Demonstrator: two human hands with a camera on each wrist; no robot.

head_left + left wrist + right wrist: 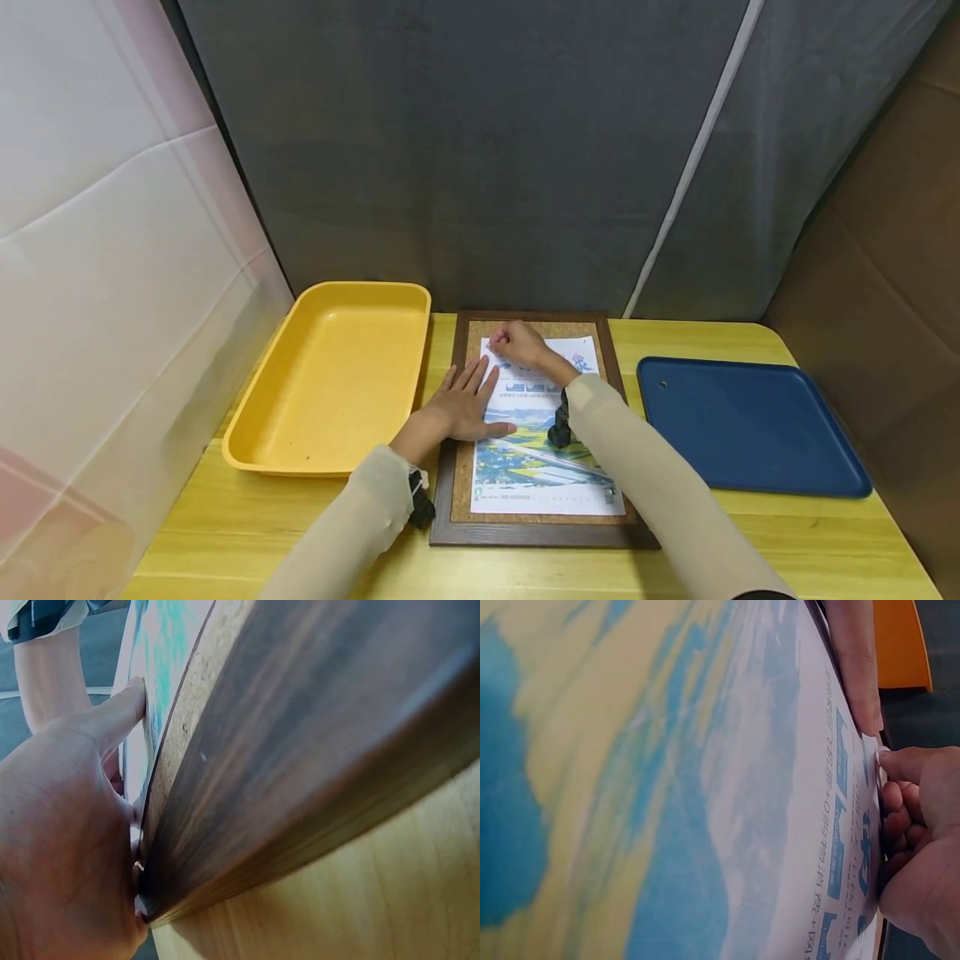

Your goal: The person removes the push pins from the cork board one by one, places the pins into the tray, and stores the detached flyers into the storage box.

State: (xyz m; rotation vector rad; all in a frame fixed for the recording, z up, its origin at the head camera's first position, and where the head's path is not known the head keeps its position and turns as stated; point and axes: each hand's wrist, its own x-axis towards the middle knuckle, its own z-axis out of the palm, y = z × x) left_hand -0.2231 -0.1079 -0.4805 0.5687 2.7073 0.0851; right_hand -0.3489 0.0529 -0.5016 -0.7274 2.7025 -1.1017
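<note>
A printed paper sheet (551, 492) with a blue, green and yellow landscape lies on a cork board (480, 329) in a dark brown wooden frame (543, 535). My left hand (461, 410) rests on the sheet's left side and the frame's left edge, its fingers straight and spread. At the sheet's upper left corner is my right hand (521, 343), fingers curled. In the right wrist view, its thumb and forefinger pinch a small whitish piece (882, 751) against the sheet. That piece is mostly hidden by the fingers, so its kind is unclear.
A deep yellow tray (330, 383) stands left of the board, with a few tiny dark specks inside. To the right lies a flat blue tray (757, 429) with one small shiny item (662, 384) near its upper left corner. A grey curtain (465, 150) hangs behind the wooden table (217, 542).
</note>
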